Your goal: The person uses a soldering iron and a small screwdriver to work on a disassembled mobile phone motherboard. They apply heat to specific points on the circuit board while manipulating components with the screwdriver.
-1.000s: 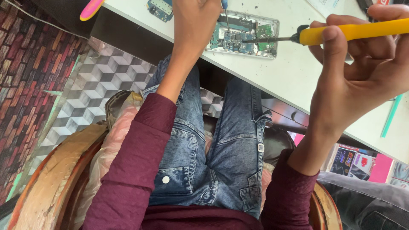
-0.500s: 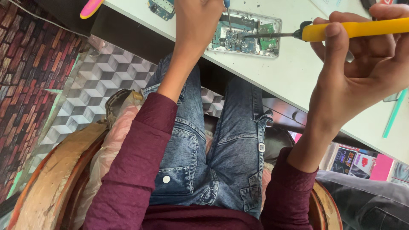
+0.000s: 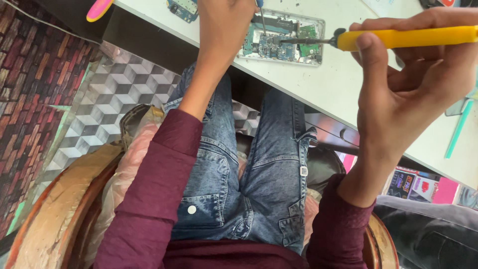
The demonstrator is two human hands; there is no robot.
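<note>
The right hand (image 3: 413, 84) has its fingers wrapped around a yellow iron (image 3: 398, 38), whose tip touches the opened phone (image 3: 284, 37) on the white counter (image 3: 338, 84). The left hand (image 3: 226, 30) pinches a thin tool (image 3: 261, 12) over the phone.

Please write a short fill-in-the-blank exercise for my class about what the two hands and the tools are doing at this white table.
1. The right hand holds a tool with a ____ handle.
2. The tool's metal tip rests on the opened phone's ____ circuit board.
3. The opened phone lies on a ____ table.
4. The left hand holds a thin tool over the ____.

Missing words: yellow; green; white; phone
</note>
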